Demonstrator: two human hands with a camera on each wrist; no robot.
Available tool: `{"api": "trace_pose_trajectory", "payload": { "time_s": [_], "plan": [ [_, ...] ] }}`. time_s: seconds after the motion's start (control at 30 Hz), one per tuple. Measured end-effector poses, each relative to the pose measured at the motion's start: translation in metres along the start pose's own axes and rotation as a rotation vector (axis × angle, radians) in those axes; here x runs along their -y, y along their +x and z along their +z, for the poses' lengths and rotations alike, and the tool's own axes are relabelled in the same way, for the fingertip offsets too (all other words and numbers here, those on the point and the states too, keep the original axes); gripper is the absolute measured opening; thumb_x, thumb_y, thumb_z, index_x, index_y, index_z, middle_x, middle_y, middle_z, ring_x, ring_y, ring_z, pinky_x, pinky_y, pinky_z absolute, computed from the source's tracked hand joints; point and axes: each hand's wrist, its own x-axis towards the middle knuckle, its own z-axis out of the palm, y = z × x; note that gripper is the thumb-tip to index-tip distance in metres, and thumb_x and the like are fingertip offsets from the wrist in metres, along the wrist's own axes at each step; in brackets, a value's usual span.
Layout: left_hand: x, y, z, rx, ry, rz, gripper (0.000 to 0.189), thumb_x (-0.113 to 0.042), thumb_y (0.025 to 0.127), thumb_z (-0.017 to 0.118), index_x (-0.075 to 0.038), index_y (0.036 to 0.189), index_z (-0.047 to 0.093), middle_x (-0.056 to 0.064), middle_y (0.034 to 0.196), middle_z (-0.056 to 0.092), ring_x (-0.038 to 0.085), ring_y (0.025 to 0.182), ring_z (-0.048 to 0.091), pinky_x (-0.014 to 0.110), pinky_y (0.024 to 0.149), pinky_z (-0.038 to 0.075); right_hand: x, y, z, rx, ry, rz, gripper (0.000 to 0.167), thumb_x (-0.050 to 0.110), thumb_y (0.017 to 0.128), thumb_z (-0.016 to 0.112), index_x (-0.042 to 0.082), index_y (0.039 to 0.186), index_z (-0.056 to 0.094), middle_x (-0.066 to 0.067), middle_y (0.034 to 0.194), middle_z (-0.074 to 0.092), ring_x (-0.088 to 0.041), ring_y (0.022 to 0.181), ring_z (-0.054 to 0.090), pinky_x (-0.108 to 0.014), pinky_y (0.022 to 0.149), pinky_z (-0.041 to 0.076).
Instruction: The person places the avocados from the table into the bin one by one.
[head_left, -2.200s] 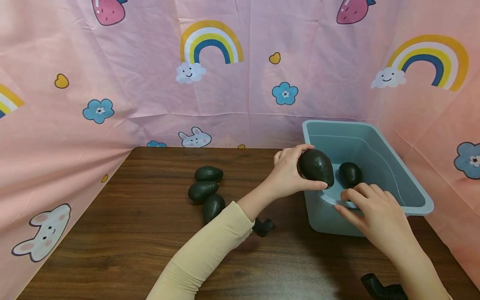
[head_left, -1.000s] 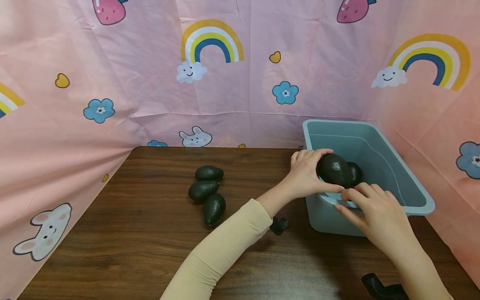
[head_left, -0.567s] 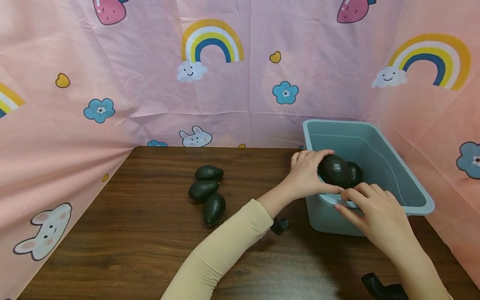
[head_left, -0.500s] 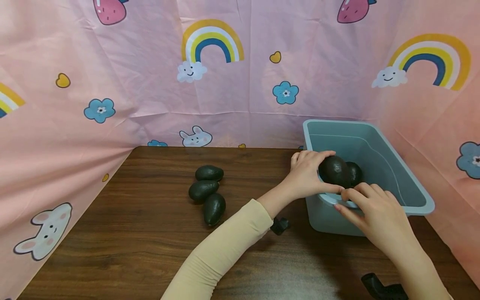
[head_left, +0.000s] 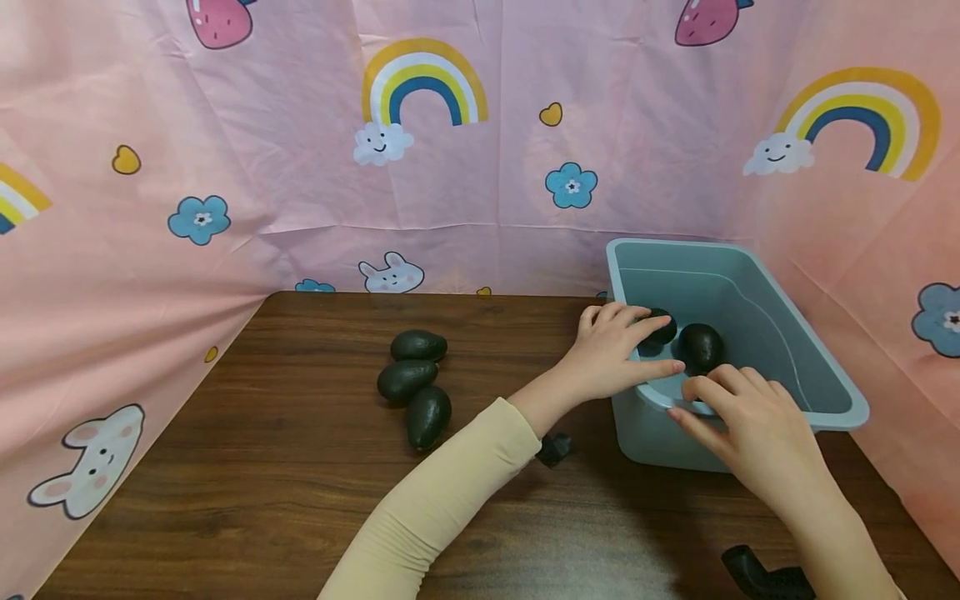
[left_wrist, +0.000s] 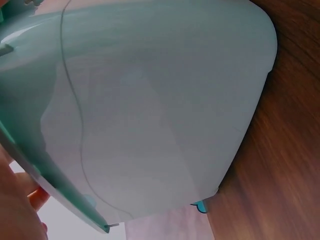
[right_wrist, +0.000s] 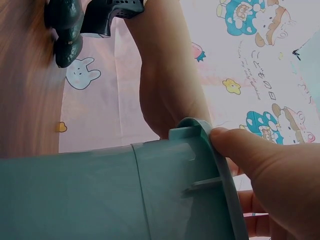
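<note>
In the head view my left hand (head_left: 609, 350) reaches over the near left rim of a blue-grey plastic bin (head_left: 795, 333), its fingers spread and holding nothing. Inside the bin, below those fingers, lies one dark green avocado (head_left: 660, 332), partly covered by the hand. A second avocado (head_left: 701, 347) lies beside it on the bin floor. My right hand (head_left: 750, 425) pinches the front rim of the bin, thumb outside and fingers over the edge; the right wrist view shows the thumb pressed against that rim (right_wrist: 220, 165).
Three more avocados (head_left: 406, 382) lie in a cluster on the brown wooden table (head_left: 247, 467), left of the bin. Black wrist-worn devices show at the left wrist (head_left: 555, 450) and the right wrist (head_left: 765, 575). A pink patterned cloth (head_left: 465, 192) hangs behind the table.
My left hand carried an avocado rightward over the rim, then let it go; it now sits lower in the bin and the fingers have spread. My right hand stayed on the rim.
</note>
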Motion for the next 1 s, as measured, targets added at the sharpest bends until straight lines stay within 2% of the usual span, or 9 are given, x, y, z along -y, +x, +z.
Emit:
{"api": "trace_pose_trajectory", "payload": {
  "time_s": [0.13, 0.33, 0.4, 0.53, 1.0],
  "plan": [
    [0.002, 0.000, -0.002, 0.049, 0.034, 0.011, 0.068, -0.069, 0.092, 0.035, -0.034, 0.151, 0.030, -0.007, 0.153, 0.026, 0.013, 0.139, 0.016, 0.045, 0.108, 0.012, -0.001, 0.000, 0.000, -0.002, 0.002, -0.001, 0.059, 0.066, 0.095, 0.029, 0.018, 0.087, 0.064, 0.004, 0.079, 0.052, -0.018, 0.068, 0.047, -0.035, 0.054, 0.034],
    [0.006, -0.001, -0.006, 0.130, 0.034, 0.006, 0.067, -0.068, 0.094, 0.030, -0.035, 0.152, 0.025, -0.007, 0.158, 0.015, 0.015, 0.144, 0.002, 0.049, 0.111, 0.003, -0.001, -0.002, 0.000, 0.017, 0.014, 0.007, 0.048, 0.061, 0.093, 0.045, 0.017, 0.088, 0.064, 0.003, 0.080, 0.053, -0.019, 0.069, 0.048, -0.035, 0.055, 0.035],
    [0.006, -0.002, -0.008, 0.144, 0.024, 0.003, 0.067, -0.068, 0.094, 0.029, -0.036, 0.152, 0.023, -0.006, 0.158, 0.012, 0.016, 0.144, -0.001, 0.049, 0.111, 0.002, -0.001, -0.002, 0.000, 0.021, 0.014, 0.010, 0.051, 0.062, 0.093, 0.042, 0.017, 0.088, 0.064, 0.003, 0.080, 0.053, -0.019, 0.069, 0.048, -0.035, 0.055, 0.035],
    [0.008, -0.005, -0.011, 0.138, 0.000, -0.002, 0.067, -0.068, 0.094, 0.031, -0.037, 0.153, 0.021, -0.006, 0.159, 0.007, 0.017, 0.144, -0.005, 0.050, 0.111, -0.001, -0.001, -0.001, 0.000, 0.016, 0.013, 0.010, 0.059, 0.065, 0.094, 0.032, 0.016, 0.088, 0.064, 0.002, 0.080, 0.054, -0.019, 0.069, 0.049, -0.036, 0.055, 0.035],
    [0.018, -0.021, -0.019, 0.073, -0.072, -0.018, 0.075, -0.069, 0.091, 0.039, -0.036, 0.154, 0.017, -0.008, 0.159, 0.005, 0.014, 0.143, -0.010, 0.052, 0.111, -0.003, 0.001, 0.000, -0.001, 0.014, 0.011, 0.020, 0.064, 0.067, 0.093, 0.025, 0.016, 0.087, 0.064, 0.003, 0.079, 0.053, -0.020, 0.069, 0.049, -0.036, 0.055, 0.035]
  ]
}}
